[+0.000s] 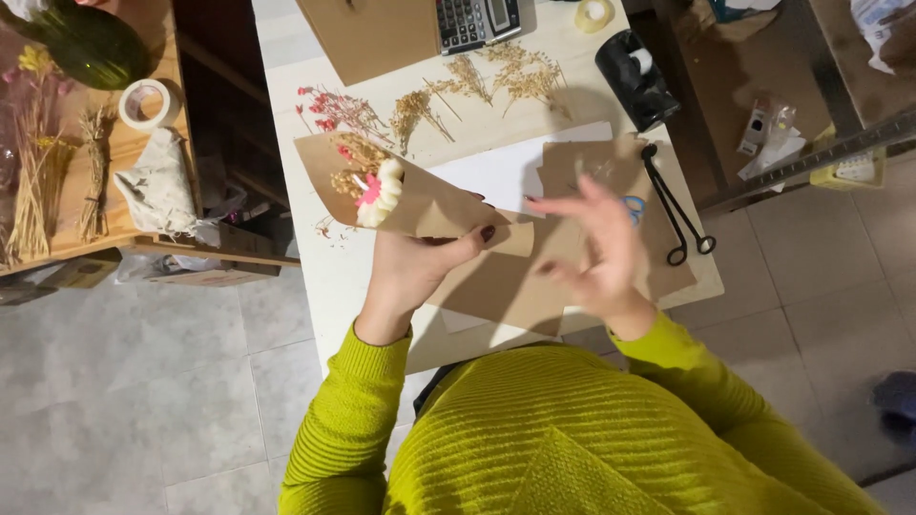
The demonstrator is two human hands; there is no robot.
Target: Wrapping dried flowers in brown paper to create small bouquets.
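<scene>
Matt brown kraft paper cone (420,200) wraps dry, rough flowers (367,181); more matt kraft sheets (534,277) on smooth white table (315,257). Scissors (676,205) black metal, tape dispenser (634,81) glossy black plastic. Sweater sleeve (343,420) ribbed knit cloth, side table (134,143) pale wood

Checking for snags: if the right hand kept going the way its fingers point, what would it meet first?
Probably the brown paper cone in the left hand; the blurred right hand points left toward it, though depth is unclear.
</scene>
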